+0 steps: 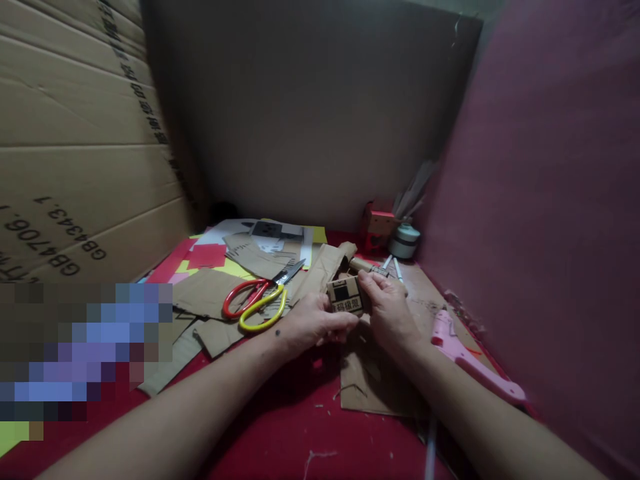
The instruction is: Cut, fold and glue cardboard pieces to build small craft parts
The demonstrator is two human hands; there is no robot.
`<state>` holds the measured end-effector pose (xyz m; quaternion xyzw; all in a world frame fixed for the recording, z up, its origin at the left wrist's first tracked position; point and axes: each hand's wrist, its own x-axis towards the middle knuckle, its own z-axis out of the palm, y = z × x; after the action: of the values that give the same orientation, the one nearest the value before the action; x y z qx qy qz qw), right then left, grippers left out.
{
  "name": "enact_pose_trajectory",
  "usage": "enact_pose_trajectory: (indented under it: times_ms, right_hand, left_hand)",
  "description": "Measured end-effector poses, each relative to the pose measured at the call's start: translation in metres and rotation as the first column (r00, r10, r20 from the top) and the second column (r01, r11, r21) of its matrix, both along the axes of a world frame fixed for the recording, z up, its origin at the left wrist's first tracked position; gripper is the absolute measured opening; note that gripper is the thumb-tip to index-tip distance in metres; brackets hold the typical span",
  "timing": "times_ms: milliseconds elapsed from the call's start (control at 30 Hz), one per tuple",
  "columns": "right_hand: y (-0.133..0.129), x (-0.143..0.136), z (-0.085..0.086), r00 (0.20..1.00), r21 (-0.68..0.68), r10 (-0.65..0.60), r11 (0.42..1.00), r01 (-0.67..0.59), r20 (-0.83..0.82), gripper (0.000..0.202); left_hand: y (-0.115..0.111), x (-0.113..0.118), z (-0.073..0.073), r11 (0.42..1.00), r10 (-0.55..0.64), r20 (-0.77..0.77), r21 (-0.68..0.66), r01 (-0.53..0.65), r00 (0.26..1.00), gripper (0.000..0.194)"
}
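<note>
Both hands hold a small printed cardboard piece [346, 298] above the table. My left hand [315, 320] grips its left and lower side, fingers closed. My right hand [387, 300] pinches its upper right edge. Close to my left hand, scissors [263, 303] with one red and one yellow handle lie with blades pointing away, on cardboard scraps. A flat brown cardboard piece [375, 387] rests under my right hand. Beyond the held piece is a rolled or folded cardboard strip [320, 270].
A pink glue gun [470, 360] lies at the right. Coloured paper [207, 255] and cut cardboard [205, 290] spread at the left back. A pale round jar [404, 241] and a red box [379, 227] stand at the back. A large carton [75, 133] walls the left side.
</note>
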<state>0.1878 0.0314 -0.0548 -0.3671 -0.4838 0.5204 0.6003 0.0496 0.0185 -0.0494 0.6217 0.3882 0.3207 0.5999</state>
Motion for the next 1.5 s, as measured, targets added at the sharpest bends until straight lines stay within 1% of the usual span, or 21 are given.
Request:
enact_pose_trajectory:
  times_ms: [67, 133, 233, 300, 367, 433, 500, 600, 633, 700, 767, 833, 900, 967, 1067, 1133, 1200, 1267, 1333, 1400, 1500]
  right_hand:
    - [-0.001, 0.0, -0.001, 0.999, 0.018, -0.002, 1.0, 0.002, 0.034, 0.028]
    - [-0.001, -0.001, -0.002, 0.998, 0.051, -0.005, 0.999, 0.001, 0.066, 0.028]
    - [-0.002, -0.002, -0.003, 0.997, 0.074, -0.006, 0.997, 0.001, 0.07, 0.028]
    - [-0.001, -0.002, -0.003, 0.998, 0.063, 0.004, 0.998, -0.008, 0.055, 0.027]
    - [0.0, 0.0, -0.003, 0.999, 0.055, 0.007, 0.998, -0.009, 0.047, 0.025]
    - [0.001, 0.001, -0.002, 0.999, 0.044, -0.001, 0.999, 0.0, 0.04, 0.025]
    - [0.002, 0.003, -0.001, 0.999, 0.021, 0.002, 1.0, -0.003, 0.04, 0.026]
    - [0.003, 0.005, 0.0, 0.997, -0.038, 0.069, 0.997, -0.068, 0.016, 0.024]
    - [0.003, 0.005, 0.0, 0.994, -0.057, 0.105, 0.993, -0.105, -0.006, 0.023]
    - [0.003, 0.004, 0.0, 0.984, -0.09, 0.166, 0.981, -0.171, -0.06, 0.022]
    - [0.003, 0.003, 0.001, 0.975, -0.109, 0.196, 0.972, -0.207, -0.103, 0.022]
    - [0.003, 0.003, 0.002, 0.97, -0.106, 0.208, 0.969, -0.222, -0.125, 0.023]
    - [0.003, 0.003, 0.003, 0.964, -0.08, 0.229, 0.967, -0.241, -0.137, 0.023]
    - [0.003, 0.003, 0.003, 0.961, -0.052, 0.24, 0.967, -0.249, -0.133, 0.022]
    - [0.003, 0.004, 0.002, 0.967, -0.043, 0.242, 0.968, -0.245, -0.079, 0.02]
    - [0.002, 0.003, 0.001, 0.969, -0.048, 0.243, 0.968, -0.245, -0.042, 0.02]
    - [0.0, 0.003, 0.002, 0.964, -0.05, 0.263, 0.963, -0.265, -0.038, 0.021]
    - [-0.002, 0.002, 0.003, 0.948, -0.054, 0.311, 0.948, -0.315, -0.06, 0.022]
    - [-0.004, 0.001, 0.004, 0.93, -0.063, 0.356, 0.93, -0.362, -0.094, 0.026]
    - [-0.006, 0.001, 0.006, 0.923, -0.059, 0.363, 0.926, -0.372, -0.131, 0.038]
    - [-0.01, 0.002, 0.008, 0.925, -0.001, 0.358, 0.932, -0.361, -0.13, 0.057]
  left_hand:
    - [-0.001, 0.003, -0.003, 0.999, 0.044, 0.033, -0.013, -0.044, 0.998, 0.019]
    - [-0.002, 0.007, -0.004, 0.993, 0.116, 0.062, -0.035, -0.114, 0.991, 0.019]
    - [-0.004, 0.01, -0.003, 0.982, 0.184, 0.159, -0.072, -0.174, 0.97, 0.015]
    - [-0.003, 0.009, -0.003, 0.983, 0.182, 0.181, -0.057, -0.174, 0.966, 0.015]
    - [0.001, 0.004, -0.003, 0.991, 0.13, 0.116, -0.007, -0.13, 0.985, 0.017]
    - [0.006, -0.002, -0.002, 0.998, 0.066, 0.058, 0.018, -0.068, 0.996, 0.022]
    - [0.011, -0.008, -0.002, 0.998, 0.049, 0.099, 0.02, -0.051, 0.994, 0.029]
    - [0.017, -0.014, -0.001, 0.992, 0.11, 0.204, 0.043, -0.121, 0.973, 0.038]
    - [0.017, -0.015, 0.0, 0.987, 0.135, 0.211, 0.061, -0.151, 0.968, 0.039]
    - [0.017, -0.016, 0.001, 0.97, 0.186, 0.163, 0.128, -0.208, 0.969, 0.036]
    - [0.015, -0.015, 0.003, 0.937, 0.228, 0.075, 0.254, -0.24, 0.971, 0.032]
    - [0.012, -0.014, 0.006, 0.892, 0.254, 0.003, 0.386, -0.236, 0.967, 0.028]
    - [0.009, -0.014, 0.009, 0.866, 0.253, -0.023, 0.451, -0.216, 0.967, 0.028]
    - [0.008, -0.015, 0.011, 0.889, 0.217, -0.006, 0.415, -0.195, 0.976, 0.03]
    - [0.01, -0.016, 0.01, 0.949, 0.16, 0.045, 0.269, -0.166, 0.986, 0.033]
    - [0.013, -0.017, 0.006, 0.963, 0.167, 0.084, 0.198, -0.181, 0.982, 0.034]
    - [0.017, -0.017, 0.003, 0.959, 0.209, 0.127, 0.17, -0.229, 0.97, 0.033]
    - [0.02, -0.017, 0.001, 0.95, 0.247, 0.159, 0.154, -0.271, 0.956, 0.03]
    - [0.021, -0.017, 0.0, 0.938, 0.291, 0.189, 0.134, -0.318, 0.938, 0.023]
    - [0.022, -0.018, 0.001, 0.921, 0.337, 0.222, 0.123, -0.37, 0.915, 0.015]
    - [0.023, -0.019, 0.002, 0.891, 0.395, 0.197, 0.157, -0.427, 0.897, 0.018]
